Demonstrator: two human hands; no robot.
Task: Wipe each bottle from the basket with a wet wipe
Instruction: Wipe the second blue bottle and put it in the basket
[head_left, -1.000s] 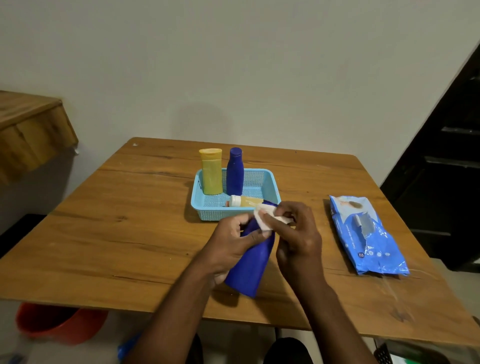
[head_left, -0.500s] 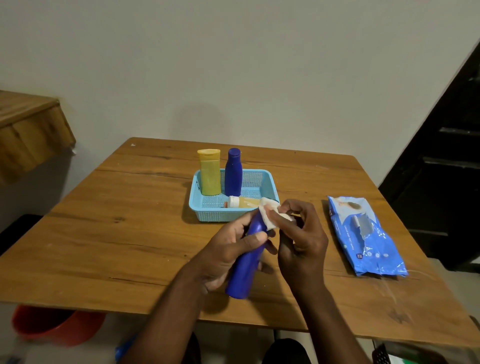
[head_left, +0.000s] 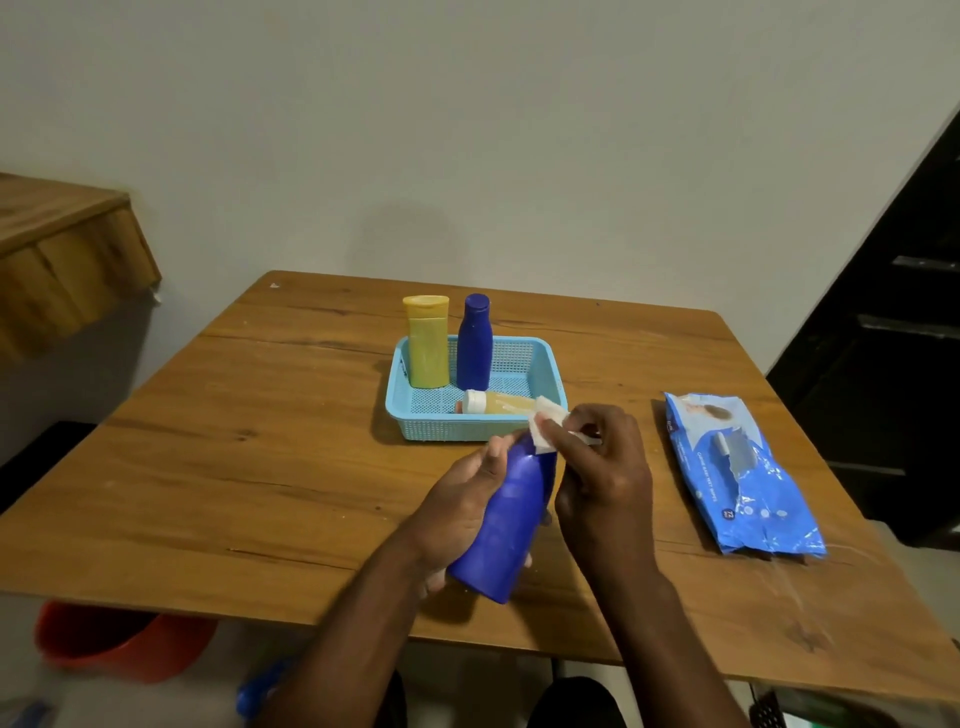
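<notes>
Big blue bottle (head_left: 511, 525) tilted over table, left hand (head_left: 460, 512) wrapped round its body. Right hand (head_left: 602, 467) pinches wet wipe (head_left: 545, 431) at neck, just above left's grip. Mid-wipe; next prob. needs strokes down the body. Basket (head_left: 415, 415) beyond.

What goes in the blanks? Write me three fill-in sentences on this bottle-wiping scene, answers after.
1. The left hand holds a large ____ bottle.
2. The right hand presses a white ____ on its top.
3. In the basket, ____ bottles stand upright and one lies flat.

Answers: blue; wipe; two
</notes>
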